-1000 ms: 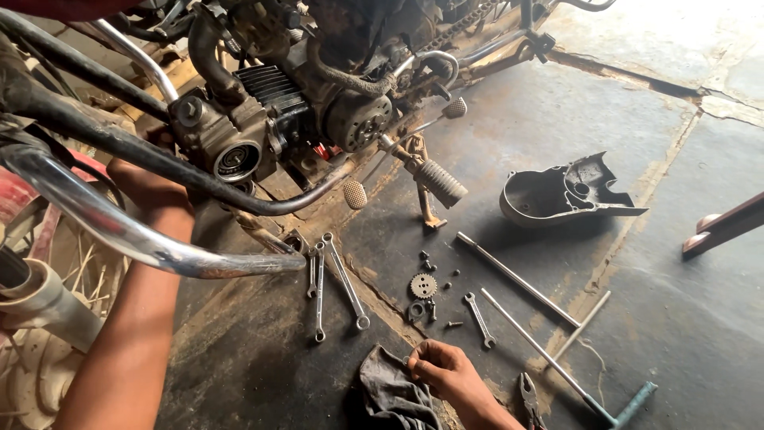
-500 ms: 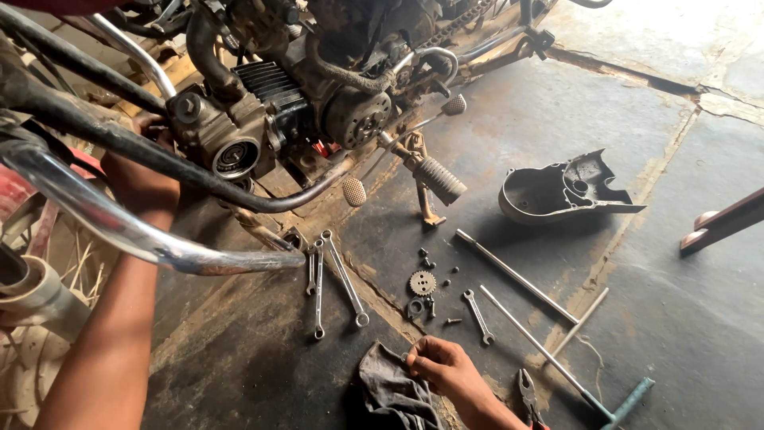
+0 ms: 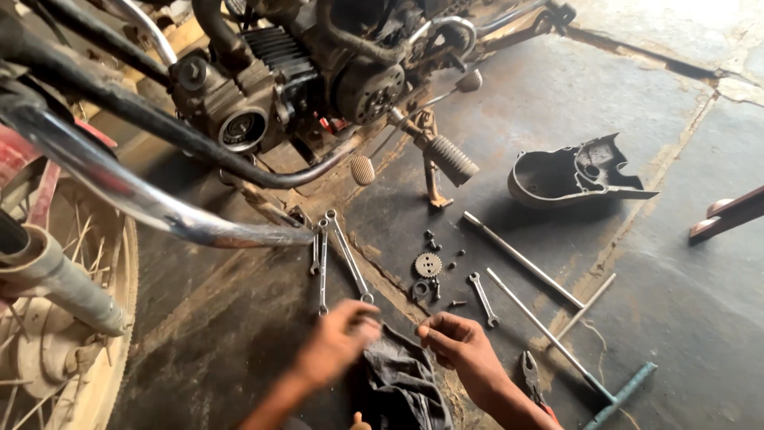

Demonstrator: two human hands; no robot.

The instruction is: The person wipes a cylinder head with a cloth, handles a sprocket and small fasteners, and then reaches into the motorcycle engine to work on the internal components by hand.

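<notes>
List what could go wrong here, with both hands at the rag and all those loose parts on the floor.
1. The small bolts and toothed gear lie loose just beyond the dark rag gripped by the left hand and right hand; a tug might scatter them.
2. The long rods and pliers lie beside the right hand, easy to knock or kneel on.

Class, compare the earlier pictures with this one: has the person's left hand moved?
Yes. The left hand has come away from the motorcycle engine and down to the dark grey cloth on the floor, just below the long silver spanners.
</notes>
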